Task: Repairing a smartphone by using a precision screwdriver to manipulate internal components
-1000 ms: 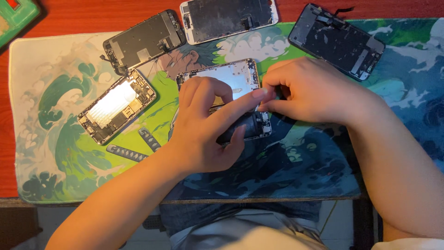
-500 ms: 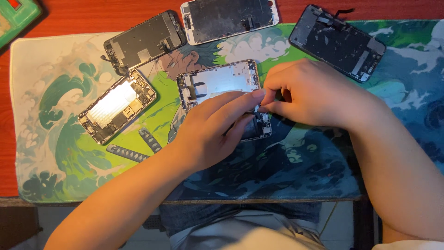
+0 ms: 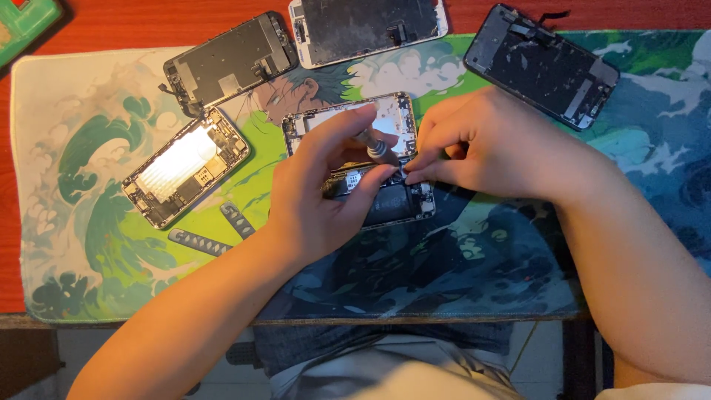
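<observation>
An opened phone body [image 3: 391, 117] lies in the middle of the printed mat [image 3: 81, 118], its inner parts facing up. My left hand [image 3: 322, 196] arches over it, thumb and forefinger holding a small grey screwdriver [image 3: 376, 152] that slants down towards the phone's middle. My right hand [image 3: 496, 148] rests on the phone's right side. Its thumb and forefinger are pinched together right at the screwdriver's lower end. Anything between those fingertips is too small to tell. Both hands hide the phone's lower half.
A second opened phone body [image 3: 185, 167] lies to the left, with two small metal strips [image 3: 200, 241] below it. Three removed screen panels lie along the far edge at left [image 3: 229, 59], centre [image 3: 370, 22] and right [image 3: 544, 63]. A green tray [image 3: 22, 22] sits on the red table [image 3: 126, 26].
My left hand went from lying flat over the phone to curling up, and the screwdriver now shows between its thumb and forefinger. My right hand has barely moved.
</observation>
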